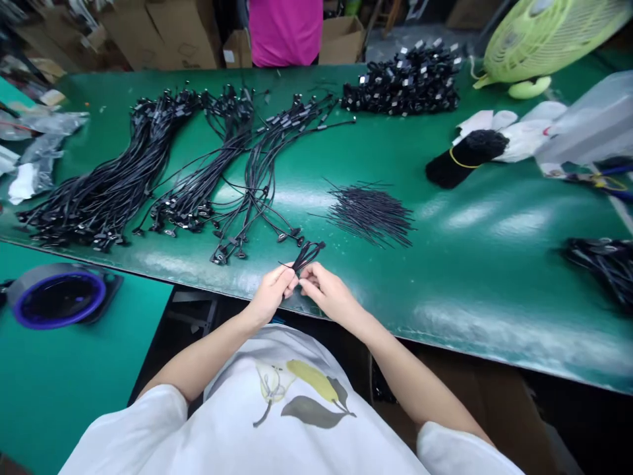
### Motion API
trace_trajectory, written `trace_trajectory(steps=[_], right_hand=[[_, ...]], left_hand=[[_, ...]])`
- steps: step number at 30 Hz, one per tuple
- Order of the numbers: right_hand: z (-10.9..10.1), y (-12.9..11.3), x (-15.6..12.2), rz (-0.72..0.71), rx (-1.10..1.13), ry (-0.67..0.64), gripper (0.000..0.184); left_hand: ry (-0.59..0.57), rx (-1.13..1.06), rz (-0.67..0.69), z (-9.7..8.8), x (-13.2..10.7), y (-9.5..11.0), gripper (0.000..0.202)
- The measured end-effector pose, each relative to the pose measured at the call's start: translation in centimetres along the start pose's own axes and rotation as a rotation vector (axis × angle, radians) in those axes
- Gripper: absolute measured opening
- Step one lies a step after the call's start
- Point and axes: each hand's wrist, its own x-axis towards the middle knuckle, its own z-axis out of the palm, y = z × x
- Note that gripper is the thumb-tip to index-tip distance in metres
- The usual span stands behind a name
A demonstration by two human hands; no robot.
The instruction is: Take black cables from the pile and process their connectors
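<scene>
My left hand (271, 291) is closed around a folded black cable (307, 254), whose loops stick up past the fingers at the table's front edge. A thin dark end pokes out to the left of the grip. Against the same cable, my right hand (327, 290) has its fingertips pinched together; what lies between them is too small to make out. Beyond the hands, to the right, is a loose pile of thin black ties (370, 212). Unfolded black cables with connectors (262, 165) are spread just ahead on the left.
More long cables (119, 171) lie at the left. Bundled cables (403, 79) are heaped at the back, near a green fan (548, 39). A banded black bunch (465, 158) and plastic bags (588, 119) lie right. A purple-rimmed round object (59, 297) sits lower left. A person in pink (285, 33) stands opposite.
</scene>
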Motion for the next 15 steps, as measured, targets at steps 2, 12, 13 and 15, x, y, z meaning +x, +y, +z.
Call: trace_trajectory(steps=[2,12,13,15], right_hand=[[0.6,-0.3,0.1,-0.066,-0.087,0.067,0.008],[-0.4,-0.9,2.6,-1.142,-1.057,0.183,0.033],[-0.7,-1.2,3.0,-1.19,-1.092,0.16,0.035],[-1.1,-1.8,3.5,-1.245,-1.168,0.102,0.039]], left_hand=[[0.039,0.054,0.023,-0.7,0.1,-0.1,0.037],[-0.017,0.566,0.106,-3.4,0.4,0.0,0.035],[-0.034,0.574,0.067,-3.5,0.3,0.2,0.036],[-0.04,0.521,-0.013,-3.9,-0.1,0.5,0.031]])
